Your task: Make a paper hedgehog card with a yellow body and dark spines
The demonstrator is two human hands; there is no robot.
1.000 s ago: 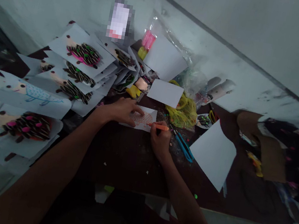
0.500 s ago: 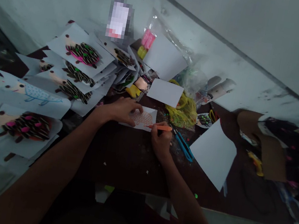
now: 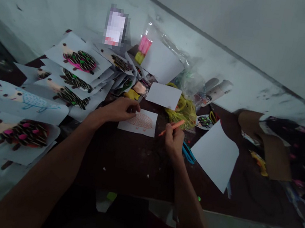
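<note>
A small white sheet of paper [image 3: 149, 131] lies on the dark table with an orange drawing of a hedgehog-like animal on it. My left hand [image 3: 122, 109] is at the sheet's upper left corner, fingers bent and apart; whether the fingertips press on it is hard to see. Just right of the sheet, my right hand [image 3: 175, 139] grips an orange marker [image 3: 178, 124], its tip off the paper and pointing down to the left. Blue-handled scissors [image 3: 188, 154] lie beside that hand, partly hidden by it.
Stacked sheets with decorated hedgehogs [image 3: 23, 134] fill the left side. Behind the drawing are a blank white card [image 3: 163, 95] and a crumpled yellow bag [image 3: 183, 113]. A larger white sheet [image 3: 216, 154] lies to the right, near brown cardboard [image 3: 278, 161]. A wall [image 3: 243, 35] stands behind.
My right hand has lifted the orange marker off the drawing and moved right. My left hand has drawn back toward the sheet's upper left corner, uncovering more of the drawing.
</note>
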